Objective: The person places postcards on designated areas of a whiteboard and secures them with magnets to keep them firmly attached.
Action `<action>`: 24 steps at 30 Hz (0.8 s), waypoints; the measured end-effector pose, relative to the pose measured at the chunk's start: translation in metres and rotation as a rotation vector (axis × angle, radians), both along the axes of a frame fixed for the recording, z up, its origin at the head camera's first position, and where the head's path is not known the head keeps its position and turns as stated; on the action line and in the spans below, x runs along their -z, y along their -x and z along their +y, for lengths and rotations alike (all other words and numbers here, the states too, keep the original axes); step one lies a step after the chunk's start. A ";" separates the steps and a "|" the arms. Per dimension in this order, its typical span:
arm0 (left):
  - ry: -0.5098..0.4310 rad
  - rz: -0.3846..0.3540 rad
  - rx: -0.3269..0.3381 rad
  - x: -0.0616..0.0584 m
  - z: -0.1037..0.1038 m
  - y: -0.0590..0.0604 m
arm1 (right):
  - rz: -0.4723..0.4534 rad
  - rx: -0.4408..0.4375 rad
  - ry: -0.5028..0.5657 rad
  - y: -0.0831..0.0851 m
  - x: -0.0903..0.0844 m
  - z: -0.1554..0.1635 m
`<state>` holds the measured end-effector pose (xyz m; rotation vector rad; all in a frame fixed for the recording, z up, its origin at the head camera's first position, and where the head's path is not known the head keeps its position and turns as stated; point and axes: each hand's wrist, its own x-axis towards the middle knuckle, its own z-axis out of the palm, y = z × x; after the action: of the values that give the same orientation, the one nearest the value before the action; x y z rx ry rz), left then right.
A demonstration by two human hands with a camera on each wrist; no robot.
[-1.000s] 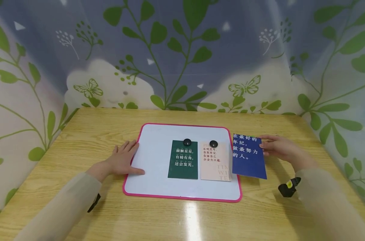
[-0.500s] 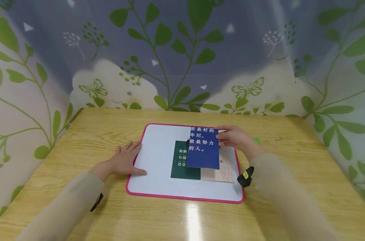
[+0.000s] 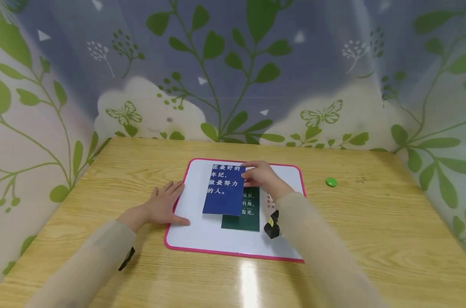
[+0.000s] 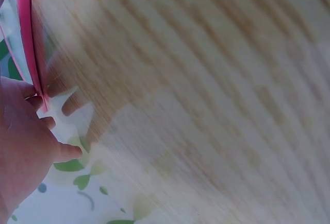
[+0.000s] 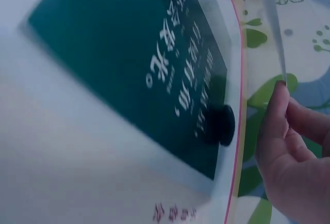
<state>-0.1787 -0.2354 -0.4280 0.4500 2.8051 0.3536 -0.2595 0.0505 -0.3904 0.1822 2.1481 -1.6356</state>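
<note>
Left hand [image 3: 164, 206] lies flat, fingers straight, on the whiteboard's [image 3: 179, 236] near-left rim, steadying it. Beyond, right hand [image 3: 257, 174] pinches the blue card [image 3: 225, 189] by its right edge, held over the green card [image 3: 245, 216]. Risk: card snags the black magnet [image 5: 220, 125] beneath the grip, dislodging it.
</note>
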 end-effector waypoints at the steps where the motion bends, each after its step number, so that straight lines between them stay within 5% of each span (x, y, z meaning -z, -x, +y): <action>1: 0.001 0.001 -0.001 0.000 0.000 0.000 | 0.003 -0.001 0.001 -0.001 0.001 -0.004; 24: -0.018 0.010 0.001 -0.003 -0.001 -0.001 | 0.058 0.013 -0.019 -0.008 0.014 -0.040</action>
<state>-0.1775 -0.2362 -0.4250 0.4585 2.8135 0.3782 -0.2516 0.0106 -0.4043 0.1566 2.2107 -1.6468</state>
